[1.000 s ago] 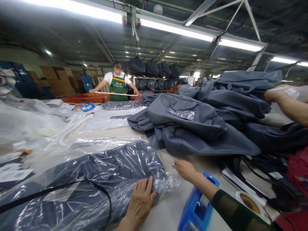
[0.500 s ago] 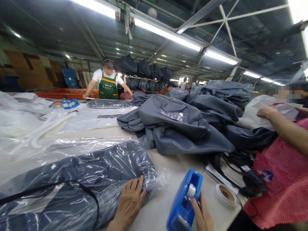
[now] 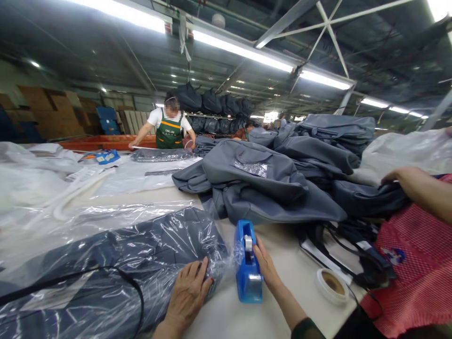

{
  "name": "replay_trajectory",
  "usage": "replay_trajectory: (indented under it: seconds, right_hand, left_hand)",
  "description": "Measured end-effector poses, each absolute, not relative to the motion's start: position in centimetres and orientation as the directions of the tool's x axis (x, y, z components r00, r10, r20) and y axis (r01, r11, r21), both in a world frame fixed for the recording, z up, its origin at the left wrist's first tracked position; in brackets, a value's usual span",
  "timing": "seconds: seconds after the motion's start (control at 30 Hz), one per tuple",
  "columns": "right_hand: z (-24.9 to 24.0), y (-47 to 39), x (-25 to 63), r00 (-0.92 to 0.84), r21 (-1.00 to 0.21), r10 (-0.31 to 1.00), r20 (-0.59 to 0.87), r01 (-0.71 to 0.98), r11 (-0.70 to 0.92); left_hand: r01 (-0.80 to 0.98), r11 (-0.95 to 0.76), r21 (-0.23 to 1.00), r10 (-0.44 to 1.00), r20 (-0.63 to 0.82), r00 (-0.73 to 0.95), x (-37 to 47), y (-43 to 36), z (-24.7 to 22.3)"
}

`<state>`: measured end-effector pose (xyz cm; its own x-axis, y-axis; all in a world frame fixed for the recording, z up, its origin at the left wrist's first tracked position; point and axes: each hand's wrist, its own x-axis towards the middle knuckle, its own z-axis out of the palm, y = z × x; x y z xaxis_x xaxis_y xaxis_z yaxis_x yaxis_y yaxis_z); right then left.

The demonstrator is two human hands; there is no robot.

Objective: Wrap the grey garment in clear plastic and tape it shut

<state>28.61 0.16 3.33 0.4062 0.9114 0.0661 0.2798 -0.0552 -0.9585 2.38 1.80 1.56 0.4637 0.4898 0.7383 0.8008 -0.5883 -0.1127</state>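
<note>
A dark grey bag in clear plastic wrapping (image 3: 141, 254) covers the lower left of the table, a black strap lying across it. My left hand (image 3: 189, 294) rests on its right end, palm down with the fingers stretched out. Just to the right stands a blue tape dispenser (image 3: 249, 278), a roll of tape inside its top. My right hand (image 3: 266, 263) grips it from its right side; some fingers are hidden behind it. The loose, crumpled end of the plastic touches the dispenser's left side.
Grey bags (image 3: 261, 183) pile up beyond the dispenser. A tape roll (image 3: 331, 286) lies at the right near black straps (image 3: 339, 249). A co-worker in a red top (image 3: 420, 254) reaches in from the right. Another person in a green apron (image 3: 169, 132) stands across the table (image 3: 282, 249).
My right hand has moved the tape dispenser left and farther from me, up against the plastic's end. My left hand stays on the wrapped bag. The right co-worker's arm has shifted.
</note>
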Motion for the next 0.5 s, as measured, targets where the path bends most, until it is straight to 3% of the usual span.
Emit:
replay_trajectory:
  seconds: [0.17, 0.5]
  right_hand:
    - [4.0, -5.1, 28.0, 0.499, -0.952, 0.866, -0.027, 0.251, -0.174]
    - [7.4, -5.5, 24.7, 0.558, -0.985, 0.827, -0.061, 0.101, -0.140]
  left_hand:
    - [0.808, -0.580, -0.108, 0.518, 0.716, 0.468, 2.5, 1.7, 1.5]
    - [0.811, -0.580, -0.072, 0.549, 0.702, 0.454, 2.2, 1.9, 0.9]
